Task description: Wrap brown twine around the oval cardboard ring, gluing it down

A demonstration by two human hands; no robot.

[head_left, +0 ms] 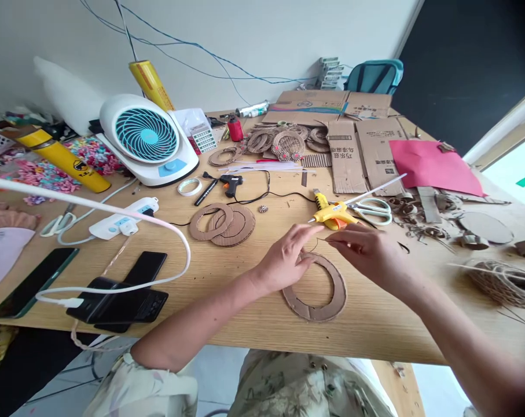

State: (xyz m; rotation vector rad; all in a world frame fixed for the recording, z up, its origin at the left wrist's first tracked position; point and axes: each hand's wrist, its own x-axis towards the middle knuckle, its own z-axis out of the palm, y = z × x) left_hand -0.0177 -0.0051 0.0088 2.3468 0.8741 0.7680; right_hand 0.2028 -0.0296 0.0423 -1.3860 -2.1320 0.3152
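A flat cardboard ring (339,289) lies on the table in front of me. Over its upper left edge is my left hand (288,258), its index finger stretched out and its thumb apart, near the ring's rim. Across from it, my right hand (364,249) pinches a thin piece of twine (316,243), which curves down between the two hands just above the ring. Right behind the fingers lie a yellow glue gun (335,212) with a long white glue stick and a yellow utility knife (320,198). White-handled scissors (377,213) are beside them.
At right are a twine coil (500,284), a pink sheet (436,165) and cardboard scraps. Flattened cardboard (349,168) and coiled discs (288,145) lie behind. Leftward are two more rings (195,226), a black glue gun (231,184), a fan (147,136), a power strip (114,223) and phones (32,284).
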